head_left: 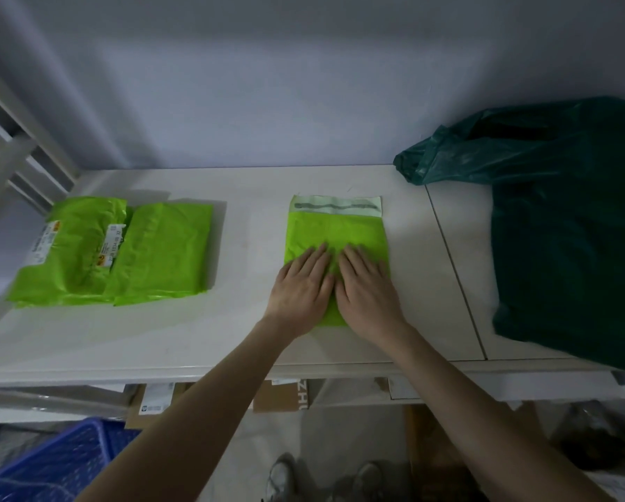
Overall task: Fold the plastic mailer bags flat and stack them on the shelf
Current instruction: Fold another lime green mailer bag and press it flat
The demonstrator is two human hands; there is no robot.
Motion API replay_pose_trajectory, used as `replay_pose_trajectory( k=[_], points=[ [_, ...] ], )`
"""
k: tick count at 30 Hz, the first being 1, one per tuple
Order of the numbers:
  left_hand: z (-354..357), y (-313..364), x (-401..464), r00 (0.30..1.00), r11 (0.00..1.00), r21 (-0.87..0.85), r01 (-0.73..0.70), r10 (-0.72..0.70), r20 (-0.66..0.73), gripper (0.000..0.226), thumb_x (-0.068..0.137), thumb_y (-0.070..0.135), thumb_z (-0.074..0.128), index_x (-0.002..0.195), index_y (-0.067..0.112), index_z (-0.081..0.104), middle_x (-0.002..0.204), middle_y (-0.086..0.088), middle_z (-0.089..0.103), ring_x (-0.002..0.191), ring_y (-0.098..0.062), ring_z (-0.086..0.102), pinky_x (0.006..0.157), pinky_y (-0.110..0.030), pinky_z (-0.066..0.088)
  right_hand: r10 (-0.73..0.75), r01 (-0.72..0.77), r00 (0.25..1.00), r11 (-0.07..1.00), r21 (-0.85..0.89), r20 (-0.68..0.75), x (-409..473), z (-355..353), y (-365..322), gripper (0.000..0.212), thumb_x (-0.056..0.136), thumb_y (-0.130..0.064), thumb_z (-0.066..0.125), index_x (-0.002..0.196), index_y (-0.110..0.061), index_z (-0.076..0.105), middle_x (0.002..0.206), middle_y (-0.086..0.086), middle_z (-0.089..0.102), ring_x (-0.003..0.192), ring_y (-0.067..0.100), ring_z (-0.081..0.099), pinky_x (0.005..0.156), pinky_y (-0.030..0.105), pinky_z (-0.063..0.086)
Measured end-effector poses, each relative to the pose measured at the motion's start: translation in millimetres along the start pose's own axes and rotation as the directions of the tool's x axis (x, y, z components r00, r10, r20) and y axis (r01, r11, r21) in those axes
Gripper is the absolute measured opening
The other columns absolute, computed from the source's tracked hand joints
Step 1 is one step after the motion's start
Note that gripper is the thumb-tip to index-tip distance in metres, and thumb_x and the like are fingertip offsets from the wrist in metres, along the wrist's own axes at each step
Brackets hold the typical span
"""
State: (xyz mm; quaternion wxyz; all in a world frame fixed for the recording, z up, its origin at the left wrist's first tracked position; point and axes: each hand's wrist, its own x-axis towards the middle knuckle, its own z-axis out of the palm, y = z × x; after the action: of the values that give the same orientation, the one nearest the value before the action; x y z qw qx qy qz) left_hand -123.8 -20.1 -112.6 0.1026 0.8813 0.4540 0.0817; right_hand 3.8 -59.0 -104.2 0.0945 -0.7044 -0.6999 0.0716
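A lime-green mailer bag (334,230) lies flat in the middle of the white shelf (253,197), its pale adhesive flap pointing toward the wall. My left hand (301,284) and my right hand (367,288) rest palm-down side by side on its near half, fingers spread, pressing it against the shelf. To the left, a stack of folded lime-green mailer bags (122,251) with white shipping labels sits on the same shelf, apart from my hands.
A large dark green plastic bag (564,226) covers the right end of the shelf. Below the shelf edge are cardboard boxes (282,396), a blue crate (61,465) at lower left, and shoes on the floor. A white frame rises at left.
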Motion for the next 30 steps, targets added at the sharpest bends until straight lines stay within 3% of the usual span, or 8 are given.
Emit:
replay_pose_trajectory(
  k=[4, 12, 15, 18, 21, 23, 26, 30],
  points=[
    [3.5, -2.6, 1.7, 0.998, 0.999, -0.047, 0.027, -0.024, 0.054, 0.077, 0.080, 0.048, -0.015, 0.150, 0.025, 0.008, 0.158, 0.008, 0.003, 0.146, -0.013, -0.001, 0.117, -0.034, 0.002, -0.005, 0.005, 1.000, 1.000, 0.011, -0.017, -1.4, 7.2, 1.0, 0.075, 0.086, -0.040, 0.000, 0.144, -0.007, 0.033, 0.152, 0.007, 0.031, 0.143, 0.022, 0.023, 0.113, 0.048, 0.019],
    [4.7, -1.5, 1.1, 0.997, 0.993, -0.101, 0.060, -0.055, 0.054, 0.079, 0.078, 0.049, -0.012, 0.150, 0.023, 0.005, 0.159, 0.004, 0.000, 0.146, -0.016, -0.005, 0.117, -0.032, -0.002, 0.032, -0.032, 0.999, 0.999, 0.008, -0.023, -0.8, 9.5, 0.5, 0.062, 0.090, -0.037, 0.020, 0.135, -0.002, 0.047, 0.141, 0.016, 0.046, 0.133, 0.034, 0.040, 0.106, 0.052, 0.035],
    [4.1, 0.3, 0.3, 0.992, 0.986, -0.114, 0.122, -0.116, 0.057, 0.070, 0.086, 0.049, 0.001, 0.150, 0.020, 0.001, 0.159, 0.000, -0.002, 0.146, -0.018, -0.009, 0.116, -0.031, -0.005, 0.090, -0.090, 0.996, 0.996, 0.000, -0.007, -1.6, 8.8, 8.0, 0.074, 0.088, -0.050, 0.012, 0.145, -0.006, 0.031, 0.152, 0.016, 0.028, 0.142, 0.033, 0.020, 0.116, 0.043, 0.016],
    [5.3, 0.2, 1.4, 0.978, 0.969, -0.137, 0.207, -0.201, 0.056, 0.075, 0.087, 0.052, 0.013, 0.151, 0.016, -0.001, 0.159, -0.002, -0.006, 0.145, -0.016, -0.011, 0.115, -0.031, -0.009, 0.204, -0.203, 0.978, 0.979, -0.013, 0.044, -5.1, 3.3, 15.0, 0.068, 0.096, -0.054, 0.016, 0.150, -0.013, 0.012, 0.158, 0.009, 0.007, 0.146, 0.023, 0.001, 0.118, 0.043, 0.002],
    [-4.4, -0.3, 5.4, 0.965, 0.941, -0.218, 0.257, -0.240, 0.101, 0.077, 0.092, 0.055, 0.033, 0.151, 0.016, 0.001, 0.159, -0.003, -0.006, 0.146, -0.014, -0.008, 0.117, -0.035, -0.007, 0.244, -0.251, 0.966, 0.965, 0.070, 0.090, -5.8, -4.9, 16.6, 0.063, 0.098, -0.048, 0.019, 0.150, -0.015, 0.008, 0.159, 0.006, 0.002, 0.146, 0.019, -0.002, 0.117, 0.044, -0.003],
    [-15.8, -3.2, 12.3, 0.963, 0.911, -0.312, 0.268, -0.257, 0.076, 0.074, 0.092, 0.047, 0.046, 0.150, 0.019, 0.010, 0.159, -0.002, -0.001, 0.146, -0.016, -0.001, 0.118, -0.038, -0.003, 0.254, -0.252, 0.967, 0.955, 0.160, 0.007, -0.4, -9.9, 20.6, 0.058, 0.100, -0.041, 0.026, 0.150, -0.014, 0.014, 0.159, 0.007, 0.007, 0.146, 0.020, 0.004, 0.117, 0.043, 0.001],
    [-25.9, -10.7, 31.0, 0.968, 0.936, -0.308, 0.172, -0.218, -0.122, 0.062, 0.094, 0.042, 0.033, 0.148, 0.013, 0.025, 0.158, -0.005, 0.012, 0.145, -0.020, 0.011, 0.118, -0.040, 0.008, 0.162, -0.135, 0.975, 0.975, 0.178, -0.150, 19.5, -19.8, 28.3, 0.053, 0.100, -0.027, 0.033, 0.148, -0.011, 0.020, 0.158, 0.007, 0.013, 0.145, 0.022, 0.011, 0.118, 0.045, 0.010],
    [-25.5, -14.0, 67.1, 0.988, 0.985, -0.159, 0.068, -0.089, -0.126, 0.051, 0.101, 0.025, 0.028, 0.148, 0.009, 0.020, 0.158, -0.007, 0.013, 0.146, -0.021, 0.010, 0.118, -0.039, 0.010, 0.085, -0.078, 0.994, 0.992, 0.101, -0.067, 58.8, -24.1, 30.1, 0.052, 0.102, -0.026, 0.023, 0.150, -0.012, 0.010, 0.159, 0.003, 0.004, 0.146, 0.017, 0.003, 0.119, 0.041, 0.004]
  ],
)
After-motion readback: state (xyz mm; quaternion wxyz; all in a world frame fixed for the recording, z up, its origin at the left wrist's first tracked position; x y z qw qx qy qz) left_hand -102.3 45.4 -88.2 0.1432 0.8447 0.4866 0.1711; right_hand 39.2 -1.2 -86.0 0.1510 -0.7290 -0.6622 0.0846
